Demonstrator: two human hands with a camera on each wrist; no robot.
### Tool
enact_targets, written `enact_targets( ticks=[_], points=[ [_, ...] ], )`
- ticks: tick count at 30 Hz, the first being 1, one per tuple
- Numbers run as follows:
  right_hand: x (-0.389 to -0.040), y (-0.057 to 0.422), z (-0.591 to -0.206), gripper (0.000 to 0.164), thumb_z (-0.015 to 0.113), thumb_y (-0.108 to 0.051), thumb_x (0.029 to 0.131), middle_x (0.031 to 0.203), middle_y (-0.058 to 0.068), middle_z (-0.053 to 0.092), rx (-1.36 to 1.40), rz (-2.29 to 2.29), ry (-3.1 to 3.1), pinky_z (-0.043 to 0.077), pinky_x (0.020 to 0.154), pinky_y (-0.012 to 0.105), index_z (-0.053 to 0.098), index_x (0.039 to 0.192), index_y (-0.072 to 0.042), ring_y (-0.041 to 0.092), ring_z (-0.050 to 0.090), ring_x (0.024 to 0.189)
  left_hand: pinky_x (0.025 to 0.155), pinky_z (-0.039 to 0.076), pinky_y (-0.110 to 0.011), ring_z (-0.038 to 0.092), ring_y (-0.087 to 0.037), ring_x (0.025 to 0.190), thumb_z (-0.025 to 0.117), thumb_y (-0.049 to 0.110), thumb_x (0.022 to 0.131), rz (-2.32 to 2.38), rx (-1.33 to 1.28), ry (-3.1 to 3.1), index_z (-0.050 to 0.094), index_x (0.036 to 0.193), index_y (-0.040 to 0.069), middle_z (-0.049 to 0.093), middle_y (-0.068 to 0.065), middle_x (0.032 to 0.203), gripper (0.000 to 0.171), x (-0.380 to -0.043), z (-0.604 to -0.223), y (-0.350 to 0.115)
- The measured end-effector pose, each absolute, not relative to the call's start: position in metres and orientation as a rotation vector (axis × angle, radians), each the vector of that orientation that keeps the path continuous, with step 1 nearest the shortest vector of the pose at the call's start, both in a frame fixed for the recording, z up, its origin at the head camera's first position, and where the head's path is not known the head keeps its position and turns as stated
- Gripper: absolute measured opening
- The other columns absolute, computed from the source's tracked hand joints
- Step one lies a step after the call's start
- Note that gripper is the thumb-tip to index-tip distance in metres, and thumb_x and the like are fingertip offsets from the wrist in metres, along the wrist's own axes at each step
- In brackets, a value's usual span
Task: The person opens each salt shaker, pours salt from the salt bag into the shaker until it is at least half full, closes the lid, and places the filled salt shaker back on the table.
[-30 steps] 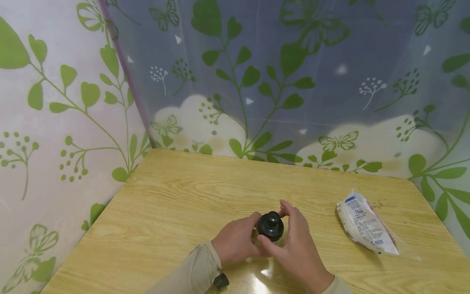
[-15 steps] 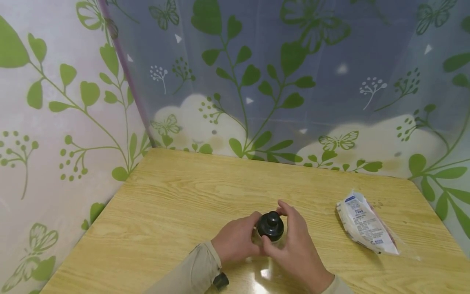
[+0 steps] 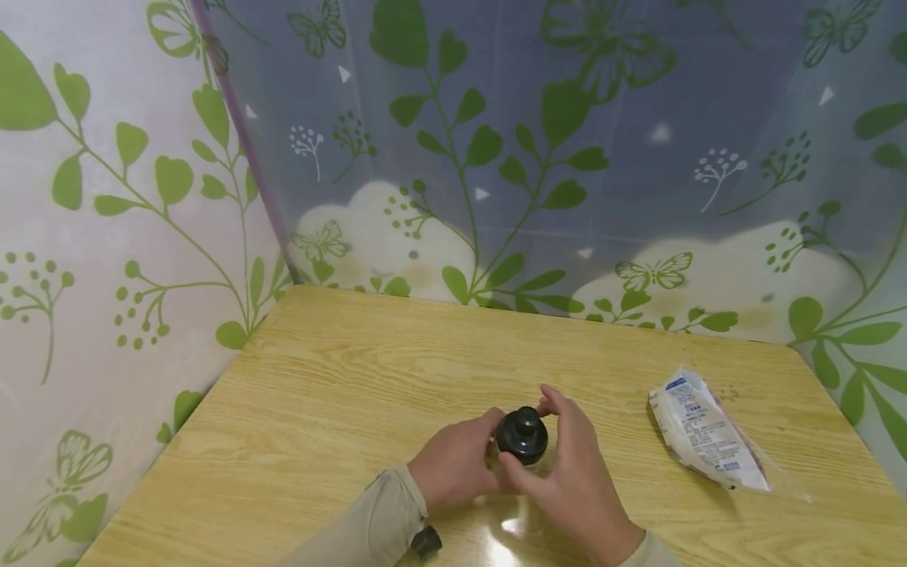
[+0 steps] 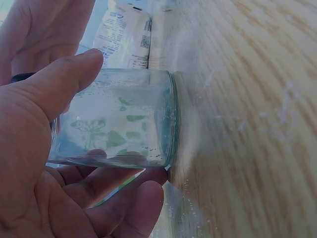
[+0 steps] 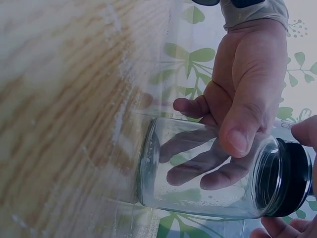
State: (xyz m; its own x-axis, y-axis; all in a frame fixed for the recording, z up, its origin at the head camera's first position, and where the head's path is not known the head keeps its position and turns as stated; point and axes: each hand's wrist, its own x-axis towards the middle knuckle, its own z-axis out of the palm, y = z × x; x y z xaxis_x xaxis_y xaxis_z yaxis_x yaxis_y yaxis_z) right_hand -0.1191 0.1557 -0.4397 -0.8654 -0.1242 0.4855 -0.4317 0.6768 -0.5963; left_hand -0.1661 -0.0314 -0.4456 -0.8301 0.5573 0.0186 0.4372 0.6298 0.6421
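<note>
A clear glass jar [image 5: 228, 201] stands on the wooden table, and no contents show through its glass in the wrist views. On its mouth sits a black lid with a round knob [image 3: 523, 441]. My left hand [image 3: 457, 463] grips the jar's side, thumb across the near glass and fingers behind it. The thumb and fingers of my right hand [image 3: 570, 472] hold the lid's edge from the right. Most of the jar's body is hidden beneath the lid and hands in the head view.
A white printed plastic package [image 3: 708, 441] lies to the right of my hands on the wooden table [image 3: 354, 378]. Pale flecks [image 4: 285, 99] mark the tabletop near the jar. Patterned fabric [image 3: 524, 197] rises behind the table. A small black object [image 3: 427, 543] shows by my left cuff.
My right thumb and index finger shift slightly round the lid's edge, one way and then back. The left hand, jar and package stay in place.
</note>
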Motion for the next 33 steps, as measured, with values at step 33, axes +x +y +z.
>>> enact_targets(
  ticks=[33],
  points=[
    [-0.1178,0.1549,-0.4376,0.083,0.085,-0.021,0.079,0.129,0.013,0.061,0.443,0.985,-2.501,0.043,0.103,0.059,0.043,0.148,-0.001,0.035,0.055,0.124,0.066,0.048,-0.025,0.057,-0.003,0.072,0.088,0.049,0.076,0.975,0.795,2.657,0.058,0.130,0.022,0.062,0.015,0.086,0.067,-0.1656,-0.4442,-0.0306]
  ],
)
